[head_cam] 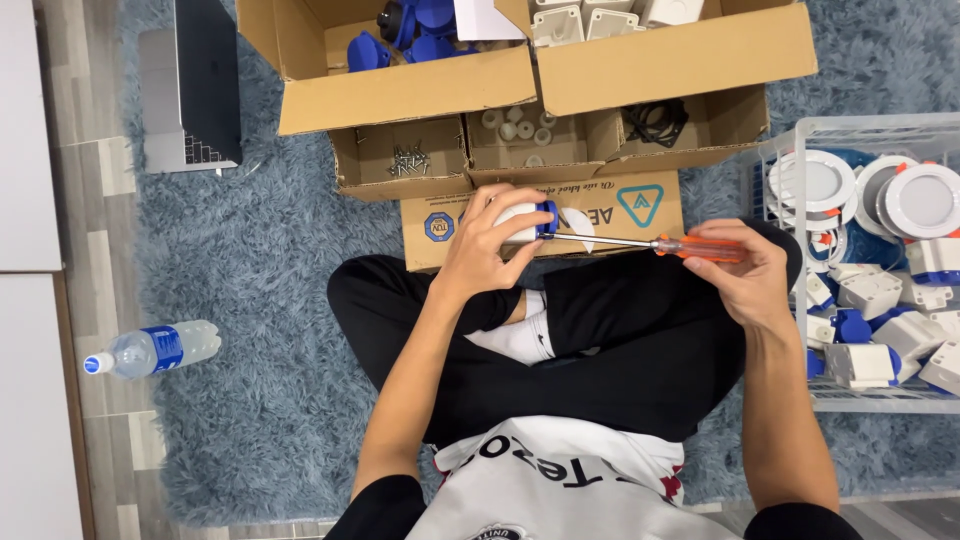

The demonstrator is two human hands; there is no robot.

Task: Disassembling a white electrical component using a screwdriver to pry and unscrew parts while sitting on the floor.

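A shaggy blue-grey rug (260, 260) carries cardboard boxes (420, 90), a water bottle (155, 350) and a white basket (880, 400).

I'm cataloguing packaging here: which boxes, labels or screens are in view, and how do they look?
Cardboard box: top centre, brown, flaps open.
Box flap: facing the person, with round blue and triangular teal logos.
Laptop: upper left, open, dark screen.
Water bottle: left, clear, blue label.
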